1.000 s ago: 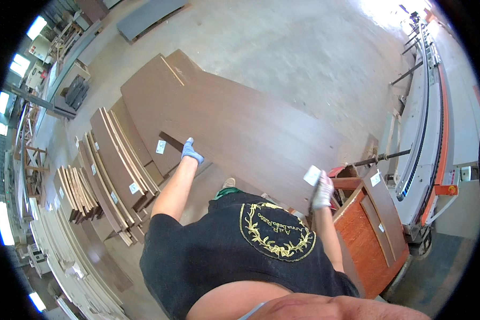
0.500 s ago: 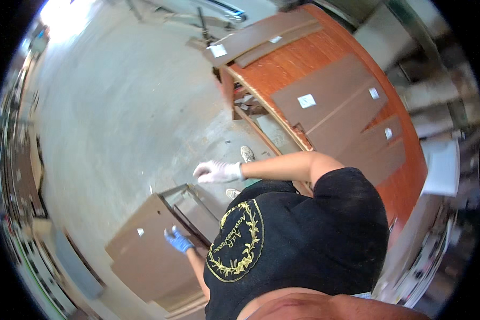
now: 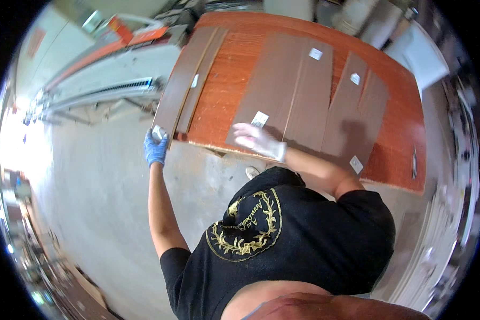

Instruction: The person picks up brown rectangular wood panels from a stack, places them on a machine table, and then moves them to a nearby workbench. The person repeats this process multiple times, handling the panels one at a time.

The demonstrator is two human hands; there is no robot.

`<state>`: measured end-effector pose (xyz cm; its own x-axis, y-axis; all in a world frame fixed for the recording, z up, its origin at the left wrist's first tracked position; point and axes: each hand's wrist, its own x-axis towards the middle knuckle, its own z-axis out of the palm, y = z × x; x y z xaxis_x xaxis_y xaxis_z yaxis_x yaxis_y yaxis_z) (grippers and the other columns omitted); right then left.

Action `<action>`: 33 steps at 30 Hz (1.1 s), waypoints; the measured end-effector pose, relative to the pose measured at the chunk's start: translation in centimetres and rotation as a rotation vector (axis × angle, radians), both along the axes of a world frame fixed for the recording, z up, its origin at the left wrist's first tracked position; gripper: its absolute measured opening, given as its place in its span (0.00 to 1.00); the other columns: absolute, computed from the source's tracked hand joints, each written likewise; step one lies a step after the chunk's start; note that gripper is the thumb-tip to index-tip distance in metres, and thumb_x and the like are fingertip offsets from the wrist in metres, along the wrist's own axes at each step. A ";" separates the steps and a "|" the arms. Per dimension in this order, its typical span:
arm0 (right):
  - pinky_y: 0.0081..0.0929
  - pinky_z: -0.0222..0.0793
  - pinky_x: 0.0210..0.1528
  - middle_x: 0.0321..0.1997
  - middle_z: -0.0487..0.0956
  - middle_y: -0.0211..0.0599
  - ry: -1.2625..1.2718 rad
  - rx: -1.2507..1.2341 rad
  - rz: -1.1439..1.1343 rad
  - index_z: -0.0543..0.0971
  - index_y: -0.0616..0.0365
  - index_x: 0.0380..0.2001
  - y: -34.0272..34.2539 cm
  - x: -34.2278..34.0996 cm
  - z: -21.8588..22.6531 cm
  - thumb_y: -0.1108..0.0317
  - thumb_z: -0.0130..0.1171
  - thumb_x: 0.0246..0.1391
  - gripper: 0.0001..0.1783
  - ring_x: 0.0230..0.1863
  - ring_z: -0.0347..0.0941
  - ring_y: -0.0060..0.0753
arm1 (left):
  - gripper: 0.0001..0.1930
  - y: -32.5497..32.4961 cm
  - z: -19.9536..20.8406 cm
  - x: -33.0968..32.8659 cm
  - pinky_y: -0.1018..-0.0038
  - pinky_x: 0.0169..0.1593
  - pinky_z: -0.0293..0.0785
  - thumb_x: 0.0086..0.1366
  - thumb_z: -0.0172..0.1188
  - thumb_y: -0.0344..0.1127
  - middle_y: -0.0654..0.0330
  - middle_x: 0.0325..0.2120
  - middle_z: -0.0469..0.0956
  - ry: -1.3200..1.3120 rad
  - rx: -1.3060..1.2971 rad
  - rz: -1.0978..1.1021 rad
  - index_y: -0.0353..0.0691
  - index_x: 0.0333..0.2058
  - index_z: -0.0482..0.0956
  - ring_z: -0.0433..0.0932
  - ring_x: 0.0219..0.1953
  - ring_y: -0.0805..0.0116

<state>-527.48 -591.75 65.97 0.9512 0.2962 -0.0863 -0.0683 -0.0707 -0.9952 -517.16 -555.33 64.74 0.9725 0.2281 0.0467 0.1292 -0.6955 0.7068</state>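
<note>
My left hand (image 3: 156, 148), in a blue glove, is at the near corner of a long brown board (image 3: 182, 80) at the table's left end. Its fingers are bent round the corner, by a white label. A narrower brown strip (image 3: 201, 85) lies beside that board. My right hand (image 3: 258, 141), in a white glove and blurred by motion, is over the near edge of a wide brown panel (image 3: 269, 80), its fingers stretched out and holding nothing. A white label (image 3: 260, 119) sits on the panel just beyond the fingers.
More brown panels (image 3: 352, 106) with white labels lie on the reddish-brown table (image 3: 393, 160). A thin metal tool (image 3: 414, 162) rests near its right edge. Beyond the table's left end stands a machine with a long pale bed (image 3: 109, 80). Grey floor stretches to the left.
My view has swung left toward the table and machine. My left hand has gone from beside a low stack of panels to the board's corner; my right hand has come over the table edge.
</note>
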 end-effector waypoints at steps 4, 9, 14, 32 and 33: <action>0.34 0.54 0.61 0.59 0.60 0.57 0.050 -0.099 0.042 0.52 0.65 0.60 7.0 5.8 0.2 0.59 0.57 0.50 0.40 0.61 0.58 0.49 | 0.40 0.9 -1.7 10.0 0.65 0.56 0.61 0.49 0.62 0.53 0.43 0.51 0.67 0.023 0.284 -0.064 0.33 0.55 0.61 0.66 0.53 0.49; 0.39 0.60 0.55 0.55 0.65 0.57 0.116 -0.372 -0.210 0.52 0.60 0.59 12.9 11.2 -2.2 0.45 0.59 0.40 0.49 0.55 0.63 0.54 | 0.35 -3.7 -0.8 13.4 0.71 0.41 0.70 0.48 0.65 0.48 0.55 0.38 0.76 0.378 -0.015 -0.220 0.29 0.49 0.67 0.75 0.35 0.65; 0.38 0.62 0.52 0.50 0.69 0.54 0.466 -0.158 -0.565 0.62 0.67 0.49 14.1 10.5 0.6 0.49 0.62 0.40 0.40 0.53 0.65 0.49 | 0.27 -4.6 -3.4 10.8 0.75 0.32 0.71 0.47 0.70 0.43 0.58 0.29 0.76 0.385 -0.242 -0.286 0.32 0.41 0.73 0.74 0.28 0.70; 0.35 0.63 0.50 0.46 0.72 0.51 -0.017 -0.322 -1.195 0.66 0.65 0.49 5.3 -0.9 4.5 0.47 0.58 0.42 0.37 0.48 0.69 0.45 | 0.34 -16.5 1.7 2.5 0.67 0.55 0.61 0.54 0.62 0.37 0.54 0.50 0.65 0.553 -1.177 -0.822 0.39 0.57 0.55 0.65 0.51 0.63; 0.38 0.64 0.49 0.43 0.73 0.48 -0.112 -0.753 -1.292 0.65 0.61 0.49 2.2 -2.5 6.0 0.46 0.58 0.41 0.37 0.46 0.69 0.47 | 0.37 -17.5 0.9 2.3 0.67 0.57 0.58 0.54 0.63 0.38 0.52 0.53 0.62 0.561 -1.055 -0.796 0.39 0.58 0.52 0.63 0.53 0.62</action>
